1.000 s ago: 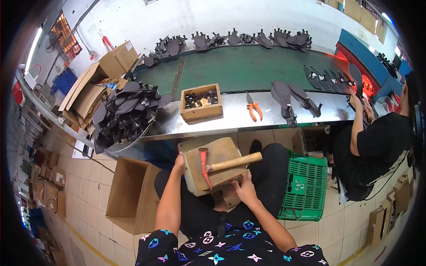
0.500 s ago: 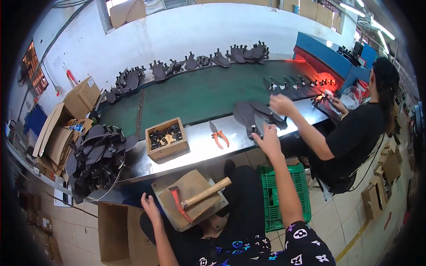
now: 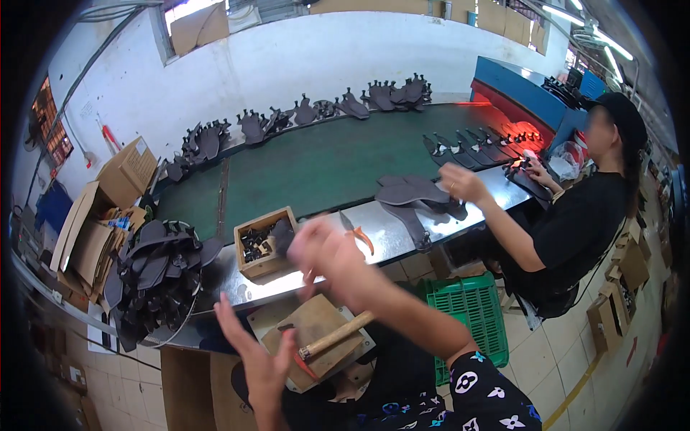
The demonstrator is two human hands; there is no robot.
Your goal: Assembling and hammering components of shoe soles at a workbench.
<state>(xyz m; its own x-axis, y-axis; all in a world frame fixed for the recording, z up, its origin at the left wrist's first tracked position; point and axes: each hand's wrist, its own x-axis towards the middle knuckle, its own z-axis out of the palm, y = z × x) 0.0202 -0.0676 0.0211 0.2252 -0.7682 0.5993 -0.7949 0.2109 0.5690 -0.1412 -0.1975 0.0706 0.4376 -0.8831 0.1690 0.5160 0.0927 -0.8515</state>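
Note:
My right hand (image 3: 330,255), smeared by motion, is over the front edge of the metal table beside a wooden box (image 3: 262,269) of small black pieces. At its fingertips is a dark grey sandal sole (image 3: 283,235), partly covering the box; the grip itself is blurred. My left hand (image 3: 259,355) is raised and open, holding nothing, fingers stretched and thumb apart. Beside it a hammer (image 3: 334,337) with a red head and wooden handle lies on a brown board (image 3: 316,320) over my lap. Orange-handled pliers (image 3: 363,241) lie on the table, partly behind my right hand.
A co-worker's hand (image 3: 463,183) is above a pile of dark soles (image 3: 410,192) at right. More soles stand along the green conveyor belt (image 3: 302,161) and in a heap (image 3: 154,258) at left. A green crate (image 3: 474,316) stands right of my legs; cardboard boxes (image 3: 126,172) are at left.
My right hand has swung left from the sole pile to beside the wooden box, with a dark sole. My left hand has risen and spread. The soles in the pile lie differently.

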